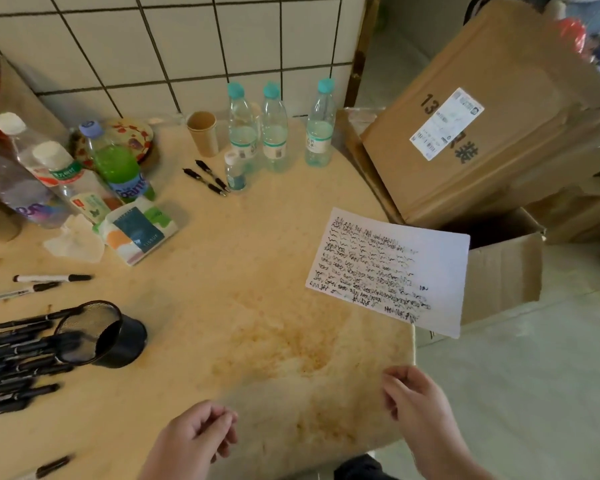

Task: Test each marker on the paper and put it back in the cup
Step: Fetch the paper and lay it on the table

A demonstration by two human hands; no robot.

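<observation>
A white paper (388,271) covered with rows of black scribbles sits at the table's right edge and juts out over an open cardboard box. Neither hand touches it. A black mesh cup (101,334) lies tipped on its side at the left, its mouth facing a pile of several black markers (14,362) spilled on the table. Two white-barrelled markers (51,278) lie just beyond the cup. My left hand (194,441) hovers over the near edge, fingers loosely curled and holding nothing. My right hand (416,400) is at the table's near right corner, fingers apart and holding nothing.
Water bottles (274,129), a paper cup (203,133), two black pens (205,178), a tissue pack (137,230) and more bottles (116,164) stand along the tiled wall. Cardboard boxes (465,133) are stacked at the right, with an open box (503,268) below them. One black marker (52,466) lies near the front edge.
</observation>
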